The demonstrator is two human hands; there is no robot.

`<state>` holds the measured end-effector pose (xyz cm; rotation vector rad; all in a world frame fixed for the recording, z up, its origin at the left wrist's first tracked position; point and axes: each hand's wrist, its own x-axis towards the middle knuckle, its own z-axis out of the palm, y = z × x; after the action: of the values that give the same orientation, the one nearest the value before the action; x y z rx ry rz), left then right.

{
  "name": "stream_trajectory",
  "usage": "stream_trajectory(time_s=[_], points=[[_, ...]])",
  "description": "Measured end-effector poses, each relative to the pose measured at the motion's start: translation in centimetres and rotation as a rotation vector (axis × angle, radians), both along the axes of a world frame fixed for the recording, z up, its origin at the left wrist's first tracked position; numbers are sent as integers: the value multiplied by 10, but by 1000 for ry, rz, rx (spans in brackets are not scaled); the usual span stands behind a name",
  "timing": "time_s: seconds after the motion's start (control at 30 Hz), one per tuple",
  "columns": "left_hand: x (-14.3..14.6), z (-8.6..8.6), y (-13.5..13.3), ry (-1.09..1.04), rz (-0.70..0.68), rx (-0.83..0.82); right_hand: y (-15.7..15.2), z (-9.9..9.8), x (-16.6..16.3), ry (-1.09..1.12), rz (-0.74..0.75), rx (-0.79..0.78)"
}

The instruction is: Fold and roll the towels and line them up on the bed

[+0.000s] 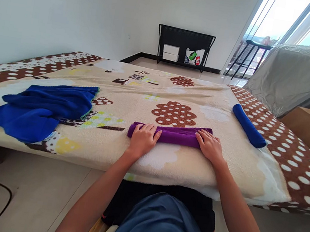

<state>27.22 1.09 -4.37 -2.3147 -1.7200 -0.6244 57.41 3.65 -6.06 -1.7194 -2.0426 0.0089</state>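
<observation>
Purple towel (177, 136), rolled into a cylinder, lies crosswise near the close edge of a cream fleece blanket (121, 106) with brown polka-dot borders. Left hand (143, 139) on the roll toward its 9 o'clock end: fingers laid over the top, close together, thumb spread off toward 3 o'clock. Right hand (210, 146) at the 3 o'clock end: fingers extended over the cloth, thumb angled away toward 10. Any grip under the roll: cannot tell.

Around the roll: brown dotted flower print (173, 114) just beyond at 12; loose, rumpled blue towel (54, 100) with green edging, well apart at 9; rolled blue towel (249, 126), slanted, between 2 and 3. Farther off, black metal rack (186, 38) at 12, against the wall; black stool (256, 44) near 1, by the window.
</observation>
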Motion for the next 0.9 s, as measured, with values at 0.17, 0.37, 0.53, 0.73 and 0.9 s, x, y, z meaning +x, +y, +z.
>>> stream_trajectory(time_s=[0.17, 0.37, 0.53, 0.73, 0.9], points=[[-13, 6, -3, -34, -104, -4, -1, -1, 8, 60, 62, 21], [-78, 9, -24, -138, -251, 14, -30, 2, 46, 132, 237, 52], [-108, 5, -34, -151, -172, -40, -45, -5, 69, 149, 276, 42], [-102, 3, -28, -153, -124, -46, -42, -8, 68, 176, 264, 24], [-103, 3, -26, -194, -124, -40, -42, -8, 67, 178, 268, 27]])
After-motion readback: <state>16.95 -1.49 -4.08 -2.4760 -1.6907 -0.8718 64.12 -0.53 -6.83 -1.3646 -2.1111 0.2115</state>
